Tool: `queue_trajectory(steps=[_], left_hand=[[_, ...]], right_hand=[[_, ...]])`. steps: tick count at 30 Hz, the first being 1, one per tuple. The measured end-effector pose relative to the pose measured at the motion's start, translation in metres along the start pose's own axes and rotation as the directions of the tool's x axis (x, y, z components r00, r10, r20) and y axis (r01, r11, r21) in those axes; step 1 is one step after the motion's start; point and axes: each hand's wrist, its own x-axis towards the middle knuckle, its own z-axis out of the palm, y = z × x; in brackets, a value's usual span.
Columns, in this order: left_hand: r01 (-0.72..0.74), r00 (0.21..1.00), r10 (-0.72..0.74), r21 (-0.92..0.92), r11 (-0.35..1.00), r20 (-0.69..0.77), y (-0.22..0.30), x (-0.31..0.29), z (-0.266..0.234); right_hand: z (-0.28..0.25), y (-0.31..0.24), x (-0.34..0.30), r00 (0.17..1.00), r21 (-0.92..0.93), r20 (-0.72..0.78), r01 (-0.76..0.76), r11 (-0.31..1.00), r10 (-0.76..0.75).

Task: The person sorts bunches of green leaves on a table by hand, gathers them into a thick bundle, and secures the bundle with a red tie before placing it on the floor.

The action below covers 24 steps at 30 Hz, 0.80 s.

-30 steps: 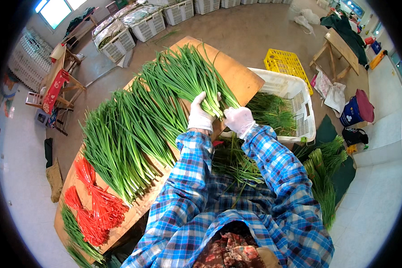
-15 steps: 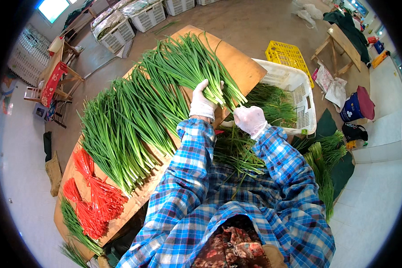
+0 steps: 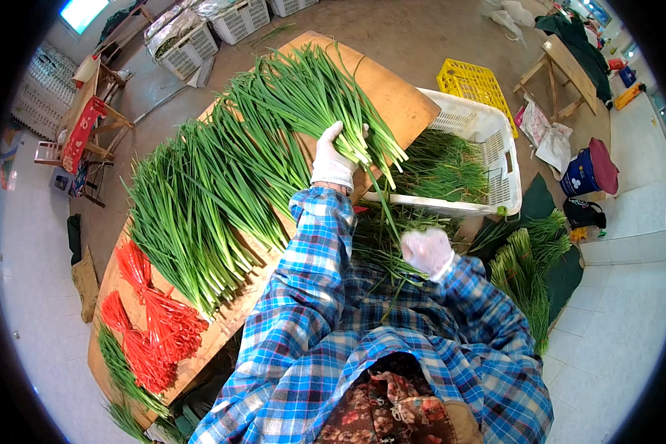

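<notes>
My left hand [image 3: 334, 157], in a white glove, is wrapped round the pale stem ends of a bunch of garlic chives [image 3: 311, 96] at the far end of the wooden table [image 3: 388, 96]. My right hand [image 3: 428, 253], also gloved and a little blurred, is closed in front of my body. A thin green leaf [image 3: 386, 207] runs down from the bunch to its fingertips. Left of the bunch, more chives [image 3: 192, 200] lie side by side, stem ends toward me. Loose leaves [image 3: 377, 244] are heaped below my hands, against my plaid clothing.
Two bundles of red ties [image 3: 166, 325] lie on the table's near left. A white crate [image 3: 507, 163] holding greens stands beyond my right hand, with a yellow crate [image 3: 477, 85] behind it. More greens [image 3: 529, 274] lie on dark cloth at right, near a blue bucket [image 3: 581, 174].
My right hand has moved from beside the stem ends down toward my body, drawing a leaf out of the bunch. My left hand keeps its hold.
</notes>
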Motion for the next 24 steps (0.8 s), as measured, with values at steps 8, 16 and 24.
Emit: queue_trajectory(steps=[8, 16, 24], left_hand=[[0.0, 0.998, -0.006, -0.094, 0.996, -0.058, 0.003, -0.004, 0.007], [0.005, 0.998, -0.002, 0.055, 0.998, -0.059, 0.018, -0.017, -0.005], [-0.031, 0.996, 0.049, 0.216, 0.976, -0.079, 0.018, -0.026, -0.011]], right_hand=[[0.015, 0.027, -0.058, 0.44, -0.159, 0.86, -0.25, 0.955, 0.258], [0.024, 0.038, 0.082, 0.931, 0.387, 0.142, -0.366, 0.846, 0.338], [0.005, 0.05, 0.085, 0.898, 0.518, -0.002, -0.376, 0.768, 0.44]])
